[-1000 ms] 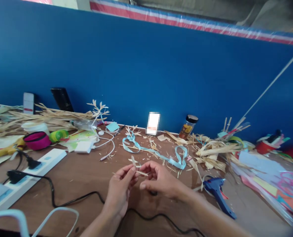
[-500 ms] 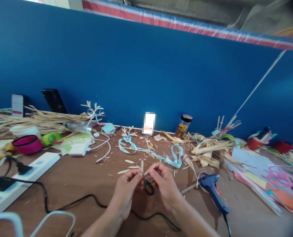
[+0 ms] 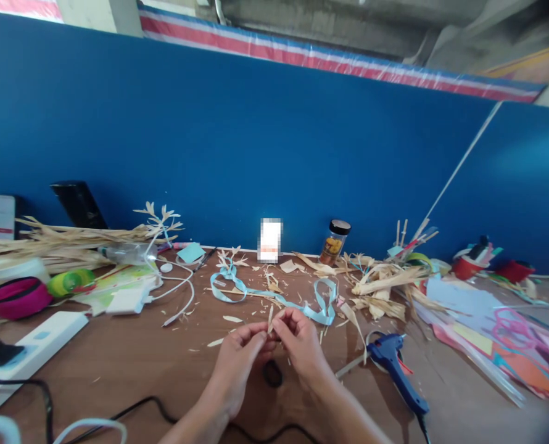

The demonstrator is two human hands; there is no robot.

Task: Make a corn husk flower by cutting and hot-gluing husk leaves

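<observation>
My left hand (image 3: 242, 359) pinches a small pale strip of dried husk (image 3: 270, 317), which stands upright between the fingertips. Close against it, my right hand (image 3: 298, 340) has thumb and forefinger pressed together at the strip's side; any piece within that pinch is mostly covered by the fingers. Below the hands lies a black oval loop (image 3: 272, 374), like a scissor handle, the rest of it hidden. Loose husk slivers (image 3: 231, 319) are scattered on the brown table just beyond my left hand. A curled light blue ribbon (image 3: 256, 293) lies past both hands.
To the right rests a blue glue gun (image 3: 397, 368) with its cord. Dried husks (image 3: 385, 287) and a black-lidded jar (image 3: 334, 242) stand farther back. At left are a white power strip (image 3: 41, 345), a black cable (image 3: 145, 401) and a pink band (image 3: 19, 298).
My fingertips have come closer together around the upright husk strip. The slanted piece by my right fingers is now less visible. The camera view has shifted slightly right and up.
</observation>
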